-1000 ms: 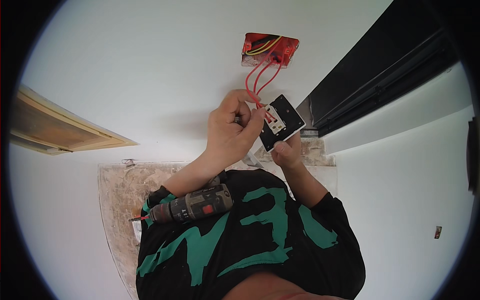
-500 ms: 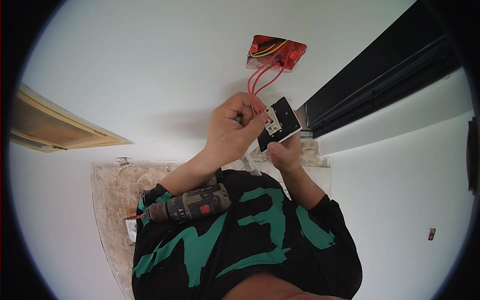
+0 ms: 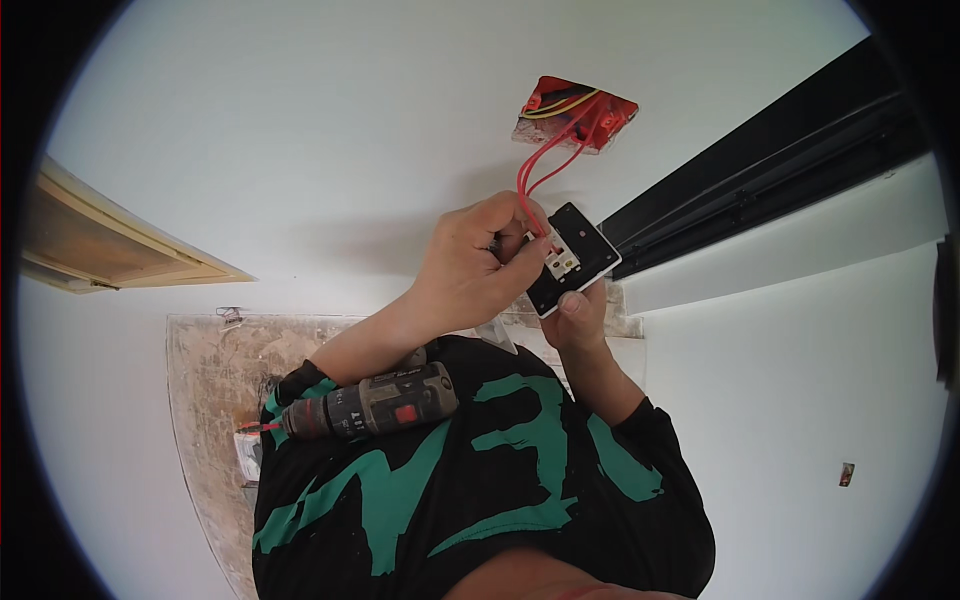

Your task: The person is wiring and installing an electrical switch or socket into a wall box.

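A wall switch (image 3: 590, 243) with a black back, white rim and pale terminal block is gripped along its lower edge by my right hand (image 3: 580, 318), its back facing me. My left hand (image 3: 470, 262) is closed, thumb and fingertips pinching the red wires (image 3: 527, 180) at the terminal block. Whether the wire ends sit inside the terminals is hidden by the fingers. From there the wires loop up into a red wall box (image 3: 575, 112), where yellow and dark wires also lie. A cordless drill (image 3: 375, 403) rests between my left upper arm and my chest.
A long black frame (image 3: 760, 170) runs along the wall at the right. To the left is a wooden-framed panel (image 3: 120, 235). Rough bare floor (image 3: 215, 370) shows below, and a small box opening (image 3: 847, 474) sits in the white surface at lower right.
Both hands, the switch and the wall box appear a little farther right and lower, as the view has shifted. The red wires are bunched closer together near my left fingers.
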Action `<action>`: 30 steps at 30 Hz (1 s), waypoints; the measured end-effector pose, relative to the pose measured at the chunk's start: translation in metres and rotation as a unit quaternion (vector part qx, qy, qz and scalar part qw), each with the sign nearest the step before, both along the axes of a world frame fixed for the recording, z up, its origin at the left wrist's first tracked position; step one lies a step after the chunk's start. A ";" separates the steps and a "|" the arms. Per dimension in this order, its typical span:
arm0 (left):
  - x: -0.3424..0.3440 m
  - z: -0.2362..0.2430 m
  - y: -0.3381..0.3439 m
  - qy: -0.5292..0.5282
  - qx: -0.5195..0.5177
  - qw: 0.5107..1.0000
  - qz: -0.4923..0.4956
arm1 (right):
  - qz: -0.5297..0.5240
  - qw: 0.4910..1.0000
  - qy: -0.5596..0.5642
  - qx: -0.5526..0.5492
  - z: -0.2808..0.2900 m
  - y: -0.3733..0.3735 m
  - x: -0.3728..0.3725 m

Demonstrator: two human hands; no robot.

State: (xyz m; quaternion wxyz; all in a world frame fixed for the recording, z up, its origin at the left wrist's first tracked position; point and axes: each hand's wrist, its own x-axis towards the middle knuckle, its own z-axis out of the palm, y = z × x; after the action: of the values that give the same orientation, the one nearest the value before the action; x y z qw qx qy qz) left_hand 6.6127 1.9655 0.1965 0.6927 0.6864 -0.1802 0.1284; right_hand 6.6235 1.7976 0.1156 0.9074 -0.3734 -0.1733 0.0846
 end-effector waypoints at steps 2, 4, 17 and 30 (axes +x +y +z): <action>0.001 0.001 0.000 -0.003 0.000 1.000 -0.006 | -0.004 1.000 -0.001 -0.008 0.002 0.000 -0.001; 0.002 0.000 -0.003 0.009 -0.026 1.000 0.015 | -0.007 1.000 -0.002 -0.010 0.004 0.001 -0.002; 0.022 -0.020 0.002 -0.130 0.149 0.971 0.132 | -0.028 0.998 -0.057 -0.025 0.008 0.006 0.000; 0.015 -0.013 0.001 0.015 0.169 0.984 0.054 | -0.051 0.996 -0.027 -0.075 0.004 0.002 -0.004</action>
State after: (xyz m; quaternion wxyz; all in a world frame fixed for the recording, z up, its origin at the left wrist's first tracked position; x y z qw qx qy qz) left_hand 6.6273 1.9662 0.1835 0.5614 0.8042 -0.1517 0.1229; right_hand 6.6196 1.7996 0.1194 0.8750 -0.4506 -0.1722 0.0411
